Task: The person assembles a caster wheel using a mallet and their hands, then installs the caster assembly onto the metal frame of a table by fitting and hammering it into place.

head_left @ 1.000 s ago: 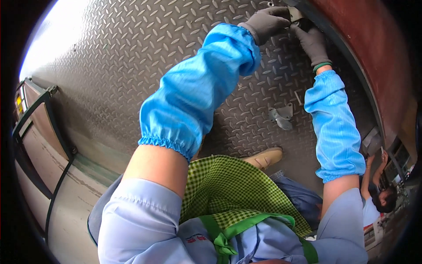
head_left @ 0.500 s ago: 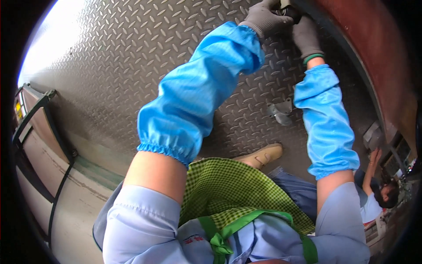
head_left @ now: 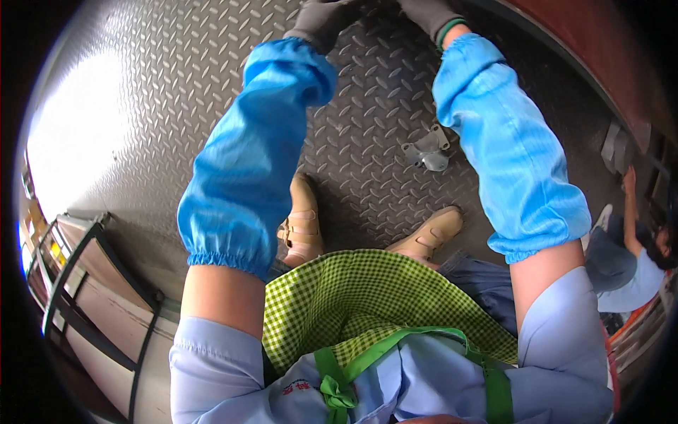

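Note:
Both my arms, in bright blue sleeve covers, reach up to the top edge of the picture. My left hand (head_left: 321, 21) wears a grey glove, and only its back and wrist show. My right hand (head_left: 431, 13), in a grey glove with a green cuff, is mostly cut off by the edge. The fingers of both hands are out of sight, so I cannot see any hold. On the floor between my forearms lies a small grey metal bracket (head_left: 427, 152), apart from both hands.
I stand on a grey diamond-plate floor (head_left: 212, 78) in beige shoes (head_left: 302, 222), wearing a green checked apron (head_left: 367, 304). A dark red curved structure (head_left: 607, 56) runs along the upper right. Another person (head_left: 635, 261) crouches at the right. A metal-framed cart (head_left: 85, 283) stands lower left.
The view has tilted down. My hands have slid to the top edge and the small part they were on is out of sight. Both shoes now show.

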{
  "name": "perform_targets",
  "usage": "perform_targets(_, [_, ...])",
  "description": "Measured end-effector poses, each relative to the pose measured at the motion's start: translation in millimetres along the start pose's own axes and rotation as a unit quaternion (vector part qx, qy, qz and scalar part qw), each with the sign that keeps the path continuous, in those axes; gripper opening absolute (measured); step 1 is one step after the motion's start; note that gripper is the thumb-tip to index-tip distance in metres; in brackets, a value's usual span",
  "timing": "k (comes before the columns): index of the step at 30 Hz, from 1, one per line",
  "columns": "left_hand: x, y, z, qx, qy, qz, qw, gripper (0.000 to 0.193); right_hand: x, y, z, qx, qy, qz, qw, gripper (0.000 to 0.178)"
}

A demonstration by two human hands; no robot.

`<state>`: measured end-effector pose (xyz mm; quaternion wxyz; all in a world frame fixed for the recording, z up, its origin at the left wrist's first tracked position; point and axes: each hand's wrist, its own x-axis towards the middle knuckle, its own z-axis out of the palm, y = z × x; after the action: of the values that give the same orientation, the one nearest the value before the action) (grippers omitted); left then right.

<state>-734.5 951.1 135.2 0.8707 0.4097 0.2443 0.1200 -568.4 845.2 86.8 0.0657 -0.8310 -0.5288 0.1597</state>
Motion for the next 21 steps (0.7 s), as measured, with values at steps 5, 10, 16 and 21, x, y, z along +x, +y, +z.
perform_targets(5, [29, -21, 55, 0.14, -0.068, 0.025, 0.987, 0.034, -16, 60, 5, 0.33, 0.123, 0.172, 0.92, 0.036])
perform_targets(10, [42, -33, 31, 0.22, 0.002, 0.001, 0.976, 0.028, -37, -23, 0, -0.247, 0.013, -0.026, 0.969, 0.035])
perform_targets(16, [66, -24, -55, 0.333, -0.019, 0.132, 0.934, 0.026, -121, -69, -64, 0.54, 0.095, 0.185, 0.816, 0.052])
perform_targets(21, [90, -88, -34, 0.238, 0.01, -0.05, 0.97, 0.025, -259, 50, -89, 0.161, -0.192, 0.101, 0.963, 0.038])
